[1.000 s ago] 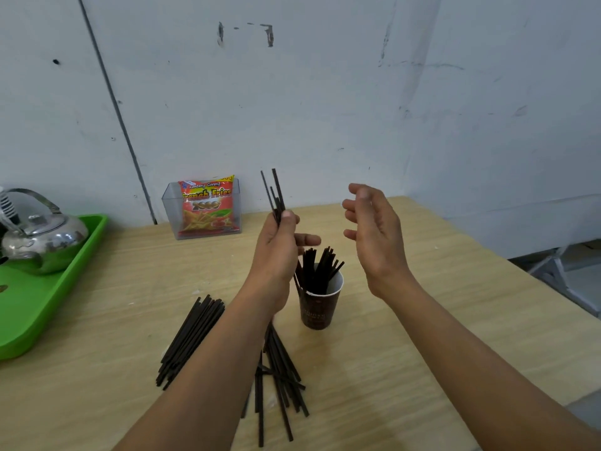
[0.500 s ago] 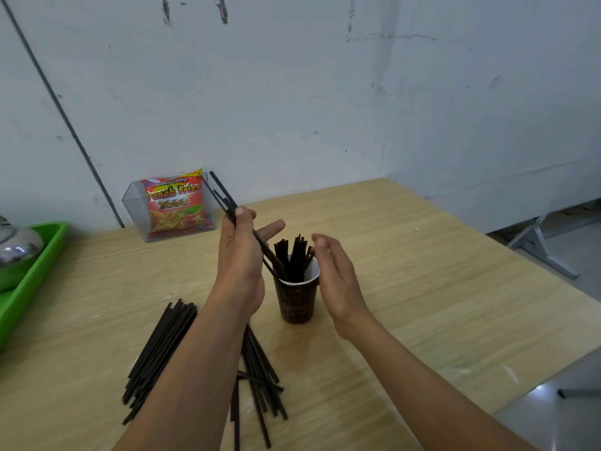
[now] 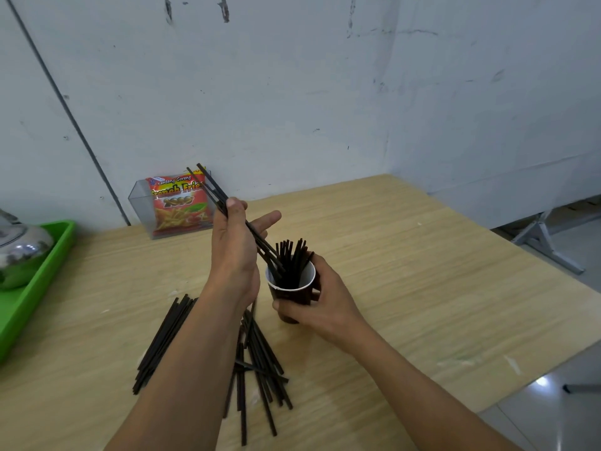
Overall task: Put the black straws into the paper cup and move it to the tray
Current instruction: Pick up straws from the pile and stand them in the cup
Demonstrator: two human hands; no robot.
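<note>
A pale wooden table (image 3: 406, 255) fills the corner of scuffed white walls (image 3: 292, 92). At its left edge, a green plastic tray (image 3: 48, 265) holds a shiny metal kettle (image 3: 19, 252). Loose black straws (image 3: 162, 340) lie in two heaps near the front. The left hand (image 3: 234, 252) pinches a slanted bundle of thin black straws (image 3: 211, 187), whose lower ends now sit inside the dark brown paper cup (image 3: 292, 294) at mid-table, well apart from the tray. The right hand (image 3: 325, 307), at the rim half a second ago, now wraps the cup's wall.
</note>
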